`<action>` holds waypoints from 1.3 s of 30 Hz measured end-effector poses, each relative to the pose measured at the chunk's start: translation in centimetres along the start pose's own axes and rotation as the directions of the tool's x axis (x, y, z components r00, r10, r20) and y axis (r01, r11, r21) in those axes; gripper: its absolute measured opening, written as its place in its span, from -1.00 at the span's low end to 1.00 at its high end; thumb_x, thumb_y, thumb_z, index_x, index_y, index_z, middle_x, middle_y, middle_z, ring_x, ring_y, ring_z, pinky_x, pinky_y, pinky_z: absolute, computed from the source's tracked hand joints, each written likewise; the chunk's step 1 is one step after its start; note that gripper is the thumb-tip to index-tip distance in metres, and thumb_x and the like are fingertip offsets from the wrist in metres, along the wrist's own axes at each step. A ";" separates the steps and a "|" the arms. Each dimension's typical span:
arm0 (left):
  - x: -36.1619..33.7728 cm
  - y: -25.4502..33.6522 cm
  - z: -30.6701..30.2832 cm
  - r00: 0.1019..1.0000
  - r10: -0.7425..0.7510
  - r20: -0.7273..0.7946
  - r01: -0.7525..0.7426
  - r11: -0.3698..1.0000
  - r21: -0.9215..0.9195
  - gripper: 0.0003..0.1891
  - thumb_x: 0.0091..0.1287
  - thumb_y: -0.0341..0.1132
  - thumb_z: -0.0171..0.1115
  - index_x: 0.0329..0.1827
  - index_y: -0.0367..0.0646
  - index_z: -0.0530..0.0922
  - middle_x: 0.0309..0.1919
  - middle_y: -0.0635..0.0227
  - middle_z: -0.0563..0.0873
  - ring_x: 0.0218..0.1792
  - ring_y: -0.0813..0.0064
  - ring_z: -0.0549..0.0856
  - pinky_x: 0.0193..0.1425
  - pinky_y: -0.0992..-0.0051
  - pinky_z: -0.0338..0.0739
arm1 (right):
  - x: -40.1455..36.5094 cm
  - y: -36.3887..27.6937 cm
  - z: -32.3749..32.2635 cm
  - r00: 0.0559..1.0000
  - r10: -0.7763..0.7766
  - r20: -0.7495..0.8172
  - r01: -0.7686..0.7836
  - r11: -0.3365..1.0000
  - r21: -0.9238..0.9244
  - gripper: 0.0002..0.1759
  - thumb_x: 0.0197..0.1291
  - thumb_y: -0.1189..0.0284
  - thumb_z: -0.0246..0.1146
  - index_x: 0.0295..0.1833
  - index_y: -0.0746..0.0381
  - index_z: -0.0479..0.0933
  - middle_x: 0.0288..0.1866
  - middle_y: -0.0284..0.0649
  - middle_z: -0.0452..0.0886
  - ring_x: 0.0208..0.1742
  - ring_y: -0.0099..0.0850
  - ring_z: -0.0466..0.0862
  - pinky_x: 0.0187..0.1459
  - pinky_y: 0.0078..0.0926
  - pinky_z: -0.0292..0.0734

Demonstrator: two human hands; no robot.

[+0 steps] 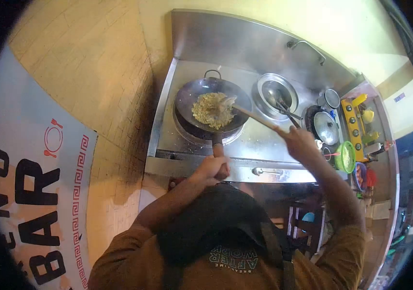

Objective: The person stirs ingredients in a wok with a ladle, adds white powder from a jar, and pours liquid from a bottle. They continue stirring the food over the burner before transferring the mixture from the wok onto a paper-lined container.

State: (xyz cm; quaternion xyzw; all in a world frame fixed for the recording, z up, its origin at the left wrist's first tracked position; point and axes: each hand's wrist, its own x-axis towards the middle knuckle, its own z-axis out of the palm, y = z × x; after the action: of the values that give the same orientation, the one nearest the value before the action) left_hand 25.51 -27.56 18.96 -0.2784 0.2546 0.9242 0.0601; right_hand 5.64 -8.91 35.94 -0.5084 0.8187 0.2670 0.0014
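Note:
A dark wok [187, 96] sits over the round burner of the steel stove, with a heap of yellowish-brown food [205, 107] in it. My left hand [213, 166] is wrapped round the wok's wooden handle [218, 150] at the stove's front edge. To the right, my right hand [299, 141] grips a long wooden-handled spatula [254, 117]. The spatula reaches leftward over the wok's rim, and its head touches the right side of the food, partly blurred.
Right of the wok stands a metal basin [289, 87] with a ladle in it. Farther right are a lidded pan [326, 128], a green bowl [345, 157] and a yellow unit with knobs [352, 121]. A faucet [308, 44] juts from the steel backsplash. A printed banner [42, 145] is at left.

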 end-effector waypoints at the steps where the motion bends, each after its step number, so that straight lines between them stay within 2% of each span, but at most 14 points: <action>1: 0.5 0.7 -0.3 0.999 0.015 -0.042 -0.016 1.000 -0.025 -0.86 0.25 -0.47 0.23 -0.45 -0.25 0.48 -0.60 0.25 0.56 -0.57 0.36 0.59 -0.47 0.34 0.54 | -0.4 0.5 -1.8 0.999 0.037 0.009 -0.038 0.999 0.015 -0.40 0.36 0.44 0.02 0.50 -0.07 0.18 -0.21 -0.08 0.61 -0.28 -0.24 0.71 -0.35 -0.29 0.66; 5: 1.9 -0.1 -2.8 0.998 0.066 -0.010 -0.066 0.998 0.011 -0.87 0.28 -0.43 0.25 -0.30 -0.27 0.46 -0.57 0.27 0.55 -0.56 0.35 0.59 -0.47 0.37 0.55 | 0.2 0.0 -0.8 0.991 0.031 0.134 -0.029 0.999 -0.014 -0.39 0.36 0.46 0.01 0.51 -0.06 0.18 -0.10 0.04 0.62 -0.28 -0.16 0.71 -0.28 -0.27 0.67; 8: 3.3 -1.2 -6.0 0.998 0.031 0.061 -0.034 0.999 0.039 -0.81 0.30 -0.40 0.26 -0.17 -0.28 0.44 -0.50 0.28 0.55 -0.46 0.35 0.61 -0.38 0.35 0.58 | 4.6 -1.6 4.8 0.964 0.099 0.247 -0.228 0.787 0.573 -0.34 0.28 0.48 0.05 0.52 0.03 0.17 -0.10 0.16 0.65 -0.09 0.01 0.70 -0.01 -0.14 0.60; 10: 3.5 -1.4 -8.2 0.987 0.045 0.154 -0.045 0.999 -0.003 -0.75 0.32 -0.35 0.25 -0.05 -0.28 0.45 -0.39 0.25 0.57 -0.33 0.33 0.63 -0.24 0.30 0.58 | 5.8 -2.7 8.9 0.992 0.121 0.035 -0.108 0.677 0.728 -0.29 0.24 0.47 0.08 0.53 0.06 0.14 -0.06 0.23 0.64 0.05 0.08 0.64 0.15 -0.13 0.50; 12: 2.2 -3.0 -10.2 0.963 0.071 0.260 -0.042 0.993 -0.113 -0.65 0.35 -0.28 0.25 0.10 -0.28 0.46 -0.25 0.20 0.61 -0.16 0.30 0.63 -0.04 0.23 0.56 | 7.5 -4.9 9.3 0.969 0.239 0.058 -0.182 0.541 0.821 -0.29 0.22 0.47 0.09 0.52 0.08 0.15 -0.01 0.24 0.62 0.09 0.11 0.62 0.18 -0.12 0.45; 14: 1.1 -4.5 -11.2 0.952 -0.193 0.236 0.040 0.846 0.532 -0.54 0.37 -0.20 0.23 0.26 -0.22 0.42 -0.01 0.17 0.60 0.04 0.27 0.58 0.17 0.24 0.45 | 11.0 -6.7 12.7 0.940 0.341 0.024 -0.181 0.439 0.880 -0.30 0.21 0.48 0.09 0.51 0.09 0.18 -0.05 0.23 0.64 0.04 0.12 0.64 0.13 -0.10 0.49; 17: -3.8 -5.8 -11.5 0.939 -0.303 0.163 0.146 0.779 0.610 -0.43 0.38 -0.07 0.21 0.37 -0.17 0.39 0.20 0.18 0.54 0.21 0.26 0.50 0.33 0.28 0.35 | 9.8 -5.5 2.8 0.890 0.083 0.447 -0.455 0.166 0.875 -0.30 0.20 0.49 0.07 0.50 0.14 0.17 -0.14 0.23 0.66 -0.06 0.10 0.68 0.01 -0.13 0.55; 20: -10.4 -6.6 -10.4 0.944 -0.288 0.161 0.242 0.936 0.255 -0.35 0.37 0.08 0.20 0.41 -0.13 0.38 0.35 0.22 0.46 0.32 0.27 0.43 0.40 0.34 0.29 | 7.9 -3.6 2.9 0.969 -0.001 0.246 -0.217 0.468 0.857 -0.31 0.20 0.50 0.05 0.50 0.16 0.19 -0.24 0.25 0.66 -0.25 0.04 0.73 -0.16 -0.14 0.61; 21: -10.0 -6.5 -11.1 0.941 -0.304 0.148 0.244 0.914 0.324 -0.37 0.41 0.01 0.15 0.43 -0.17 0.33 0.38 0.24 0.42 0.36 0.31 0.39 0.44 0.37 0.23 | 7.8 -2.8 8.3 0.992 -0.034 -0.123 0.114 0.671 0.733 -0.29 0.21 0.53 0.05 0.52 0.13 0.15 -0.30 0.24 0.65 -0.34 -0.04 0.73 -0.24 -0.14 0.64; 24: -7.5 -6.6 -12.7 0.905 -0.426 -0.006 0.384 0.808 0.447 -0.41 0.49 -0.12 0.06 0.48 -0.24 0.23 0.44 0.29 0.33 0.42 0.38 0.33 0.51 0.44 0.13 | 4.1 -2.9 2.9 0.964 -0.067 0.256 -0.036 0.926 0.377 -0.25 0.20 0.55 0.07 0.54 0.10 0.11 -0.33 0.21 0.66 -0.38 -0.02 0.72 -0.25 -0.07 0.63; 26: -5.3 -6.1 -12.0 0.777 -0.583 -0.237 0.624 0.665 0.411 -0.43 0.48 -0.12 0.07 0.47 -0.19 0.26 0.42 0.32 0.36 0.39 0.37 0.37 0.49 0.43 0.17 | 5.0 -2.6 3.6 0.972 -0.027 0.235 -0.066 0.924 0.377 -0.23 0.20 0.57 0.05 0.55 0.10 0.05 -0.34 0.19 0.66 -0.33 0.02 0.72 -0.25 -0.04 0.62; 31: 5.7 -18.2 -28.4 0.952 -0.262 -0.158 0.305 0.840 0.449 -0.48 0.39 -0.03 0.16 0.30 -0.15 0.44 0.14 0.17 0.60 0.13 0.21 0.58 0.22 0.29 0.43 | 13.2 -6.0 7.1 0.994 0.045 0.095 -0.096 0.755 0.649 -0.20 0.15 0.59 0.02 0.55 0.10 0.02 -0.38 0.17 0.65 -0.34 0.06 0.70 -0.28 -0.04 0.60; 34: 7.3 -16.5 -29.6 0.962 -0.235 -0.139 0.269 0.908 0.323 -0.53 0.42 -0.08 0.09 0.28 -0.17 0.44 0.12 0.16 0.60 0.14 0.20 0.57 0.18 0.26 0.46 | 9.3 -7.2 4.2 0.984 -0.093 0.150 0.014 0.888 0.460 -0.17 0.17 0.55 0.06 0.57 0.07 -0.03 -0.34 0.10 0.67 -0.40 -0.01 0.70 -0.33 -0.07 0.61; 39: 9.0 -16.3 -27.2 0.949 -0.311 -0.048 0.305 0.947 -0.096 -0.56 0.45 -0.15 0.01 0.30 -0.19 0.38 0.17 0.17 0.55 0.21 0.22 0.54 0.18 0.20 0.47 | 6.8 -4.8 0.1 0.958 0.015 0.288 -0.116 0.934 0.337 -0.28 0.24 0.54 -0.01 0.53 0.24 0.00 -0.39 0.15 0.65 -0.32 0.01 0.71 -0.26 -0.05 0.63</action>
State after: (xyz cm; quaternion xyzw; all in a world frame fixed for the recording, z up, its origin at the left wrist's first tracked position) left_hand 35.22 -27.42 -12.54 -0.3458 0.1689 0.9046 0.1834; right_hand 6.30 -16.15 31.85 -0.4290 0.8613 0.1862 0.1989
